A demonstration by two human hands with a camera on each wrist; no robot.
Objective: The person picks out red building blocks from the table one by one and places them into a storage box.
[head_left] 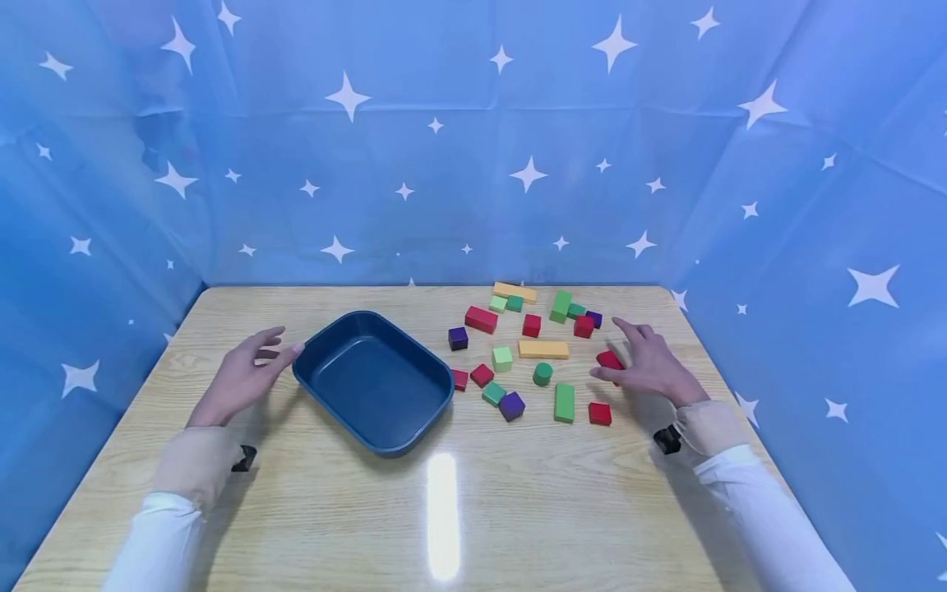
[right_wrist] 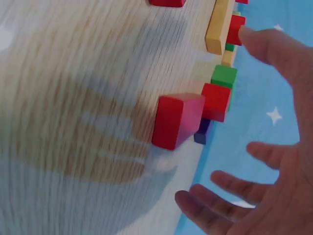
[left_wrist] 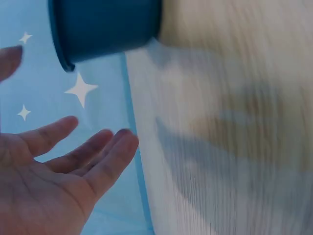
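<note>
A dark blue rectangular tray (head_left: 373,386) stands left of the middle of the table. My left hand (head_left: 240,378) hovers by its left corner, fingers spread. In the left wrist view, a gap shows between the thumb (left_wrist: 10,62) and the tray wall (left_wrist: 110,29). On the other side, my right hand (head_left: 651,366) hangs over a red block (head_left: 610,360), thumb and fingers apart. That red block (right_wrist: 177,120) rests on the wood in the right wrist view, untouched by the right hand (right_wrist: 274,181). From above, the hand partly hides it.
Several toy blocks lie scattered between tray and right hand, among them a yellow plank (head_left: 543,349), a green cylinder (head_left: 542,374), a purple cube (head_left: 511,406) and a red block (head_left: 600,413). Blue star-patterned curtains (head_left: 444,164) enclose the wooden table (head_left: 333,518) at the back and sides.
</note>
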